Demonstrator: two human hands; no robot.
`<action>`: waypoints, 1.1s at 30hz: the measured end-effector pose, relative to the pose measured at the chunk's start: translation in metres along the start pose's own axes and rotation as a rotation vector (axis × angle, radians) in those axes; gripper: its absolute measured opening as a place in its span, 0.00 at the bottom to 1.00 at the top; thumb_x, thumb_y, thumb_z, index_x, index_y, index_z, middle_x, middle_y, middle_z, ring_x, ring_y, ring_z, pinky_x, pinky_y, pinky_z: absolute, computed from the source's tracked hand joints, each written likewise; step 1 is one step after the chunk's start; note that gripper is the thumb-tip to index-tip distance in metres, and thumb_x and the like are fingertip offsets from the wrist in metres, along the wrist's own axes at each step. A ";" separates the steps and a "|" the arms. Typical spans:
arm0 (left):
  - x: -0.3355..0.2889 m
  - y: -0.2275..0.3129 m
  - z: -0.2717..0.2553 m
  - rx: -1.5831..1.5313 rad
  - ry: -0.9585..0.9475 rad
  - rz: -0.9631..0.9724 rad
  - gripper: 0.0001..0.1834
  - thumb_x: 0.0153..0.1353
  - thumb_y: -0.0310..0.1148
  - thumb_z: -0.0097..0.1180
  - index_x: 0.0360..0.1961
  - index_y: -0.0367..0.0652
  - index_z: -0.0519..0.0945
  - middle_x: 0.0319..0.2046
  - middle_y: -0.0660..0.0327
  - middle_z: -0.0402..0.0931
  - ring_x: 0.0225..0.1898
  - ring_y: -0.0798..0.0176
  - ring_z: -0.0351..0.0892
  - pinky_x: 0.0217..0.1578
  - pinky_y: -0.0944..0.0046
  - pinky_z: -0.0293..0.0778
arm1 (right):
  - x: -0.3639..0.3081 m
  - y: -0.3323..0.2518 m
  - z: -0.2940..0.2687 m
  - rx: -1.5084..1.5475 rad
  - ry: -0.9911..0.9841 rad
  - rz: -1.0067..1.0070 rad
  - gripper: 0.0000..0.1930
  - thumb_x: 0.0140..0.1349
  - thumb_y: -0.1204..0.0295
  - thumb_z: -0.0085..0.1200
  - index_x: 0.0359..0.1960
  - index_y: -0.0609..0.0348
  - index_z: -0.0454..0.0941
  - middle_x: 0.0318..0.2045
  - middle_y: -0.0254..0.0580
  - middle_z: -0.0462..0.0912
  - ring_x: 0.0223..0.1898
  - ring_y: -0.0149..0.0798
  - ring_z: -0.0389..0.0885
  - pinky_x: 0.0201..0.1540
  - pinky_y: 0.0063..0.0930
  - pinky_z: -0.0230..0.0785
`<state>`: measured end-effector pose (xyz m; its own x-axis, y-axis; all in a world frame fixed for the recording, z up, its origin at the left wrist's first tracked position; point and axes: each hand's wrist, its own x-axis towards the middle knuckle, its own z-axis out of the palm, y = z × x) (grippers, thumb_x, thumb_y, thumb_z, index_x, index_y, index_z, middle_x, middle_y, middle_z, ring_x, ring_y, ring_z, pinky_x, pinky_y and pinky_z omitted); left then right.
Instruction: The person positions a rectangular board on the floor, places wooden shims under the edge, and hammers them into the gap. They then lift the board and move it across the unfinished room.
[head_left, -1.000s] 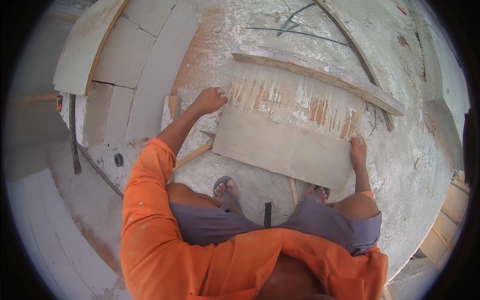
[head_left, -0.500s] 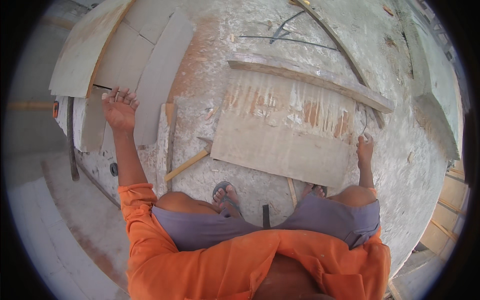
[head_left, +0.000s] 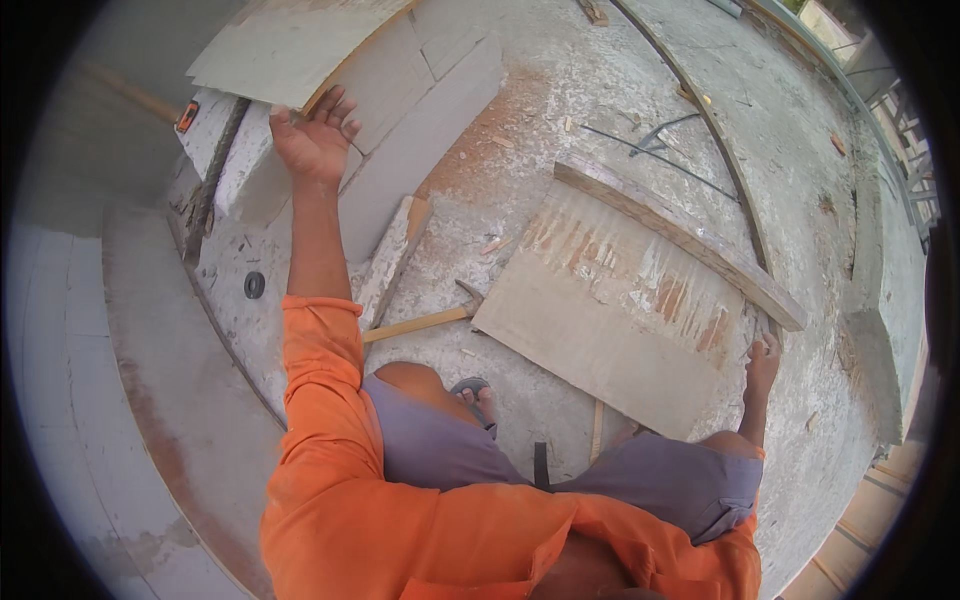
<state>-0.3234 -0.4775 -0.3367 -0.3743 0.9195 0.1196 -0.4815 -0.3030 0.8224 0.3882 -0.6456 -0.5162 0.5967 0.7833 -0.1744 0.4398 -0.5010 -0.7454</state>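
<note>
My left hand (head_left: 318, 140) is raised at the near corner of a pale plywood sheet (head_left: 300, 50), palm up with fingers loosely curled and apart. Its fingertips reach the sheet's edge; whether they touch it is unclear. The sheet rests on large pale blocks (head_left: 430, 110). At the right, my right hand (head_left: 762, 368) is closed beside the end of a wooden beam (head_left: 680, 240), and what it pinches is too small to make out. Between my hands lies a stained flat board (head_left: 610, 320), the beam along its far edge. A claw hammer (head_left: 425, 323) with a wooden handle lies at its left corner.
A short timber piece (head_left: 395, 260) lies beside the blocks. A black tape roll (head_left: 254, 285) and a dark bar (head_left: 215, 175) are further left. Beyond the beam are a bow-saw-like metal frame (head_left: 660, 135) and a long wooden strip (head_left: 700, 110). A raised concrete edge (head_left: 870, 340) borders the right.
The view has turned left, so the scene sits rotated. My left hand has reached forward to the plywood sheet's corner. My right hand is now close to the beam's end.
</note>
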 end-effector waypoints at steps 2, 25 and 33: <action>0.003 0.005 0.007 -0.024 0.031 -0.016 0.37 0.52 0.62 0.46 0.50 0.39 0.70 0.42 0.51 0.75 0.38 0.53 0.76 0.34 0.55 0.70 | -0.003 0.001 0.000 0.013 -0.034 0.011 0.24 0.56 0.65 0.48 0.54 0.61 0.68 0.31 0.38 0.73 0.29 0.26 0.70 0.24 0.19 0.60; -0.090 0.005 0.071 0.234 0.000 -0.276 0.18 0.60 0.47 0.51 0.32 0.41 0.72 0.21 0.63 0.71 0.19 0.68 0.70 0.14 0.69 0.63 | -0.038 -0.094 0.004 0.053 -0.248 -0.063 0.18 0.60 0.63 0.47 0.48 0.61 0.73 0.32 0.35 0.75 0.35 0.27 0.73 0.36 0.22 0.65; -0.203 -0.029 0.009 0.465 -0.569 -0.200 0.43 0.48 0.65 0.54 0.45 0.29 0.71 0.22 0.54 0.75 0.21 0.59 0.74 0.18 0.62 0.69 | -0.063 -0.234 0.078 0.158 -0.936 -0.280 0.30 0.65 0.47 0.39 0.58 0.60 0.64 0.35 0.39 0.73 0.43 0.31 0.72 0.46 0.27 0.65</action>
<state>-0.2268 -0.6527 -0.3802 0.2119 0.9712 0.1088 -0.0670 -0.0967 0.9931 0.1951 -0.5493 -0.3808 -0.3165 0.8752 -0.3658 0.3485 -0.2514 -0.9029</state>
